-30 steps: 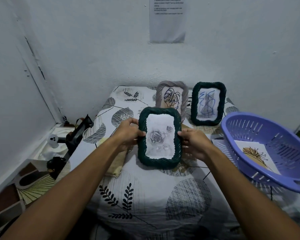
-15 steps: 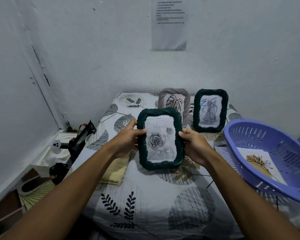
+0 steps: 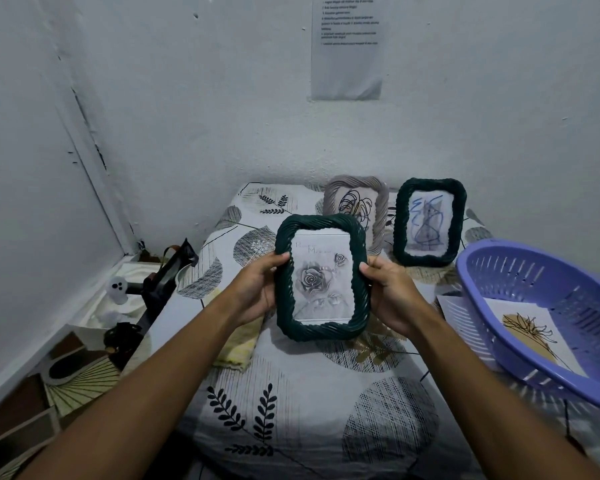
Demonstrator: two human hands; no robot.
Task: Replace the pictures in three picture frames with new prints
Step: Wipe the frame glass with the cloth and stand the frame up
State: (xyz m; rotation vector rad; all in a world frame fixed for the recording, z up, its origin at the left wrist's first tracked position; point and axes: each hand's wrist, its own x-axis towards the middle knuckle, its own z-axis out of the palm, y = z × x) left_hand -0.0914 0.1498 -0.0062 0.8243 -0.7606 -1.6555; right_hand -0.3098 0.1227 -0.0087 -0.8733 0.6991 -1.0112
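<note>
1. Centrally, I held the dark green frame (image 3: 321,277) upright above the patterned tablecloth (image 3: 291,410), its glazed front toward me and the grey rose picture (image 3: 321,282) inside it.
2. My left hand (image 3: 257,289) gripped the frame's left rail, thumb curled over the front edge and the other fingers hidden behind it; my right hand (image 3: 388,292) gripped the right rail in the same way. How the hidden fingers lay I could not tell.
3. Behind stood the grey frame (image 3: 355,211) and the second green frame (image 3: 429,221), both upright and near the wall, each holding a line drawing.
4. At right, the purple basket (image 3: 499,282) held a new print (image 3: 530,336) lying flat; a yellow cloth (image 3: 238,344) lay just beside my left wrist.
5. Judged step: turning the held frame over to reach its backing. To do it well, I needed to keep both rails firmly held while rotating, keep my thumbs off the glazing, and lay the frame face down on the bare cloth in front of me, well apart from the standing frames, so that nothing toppled.
</note>
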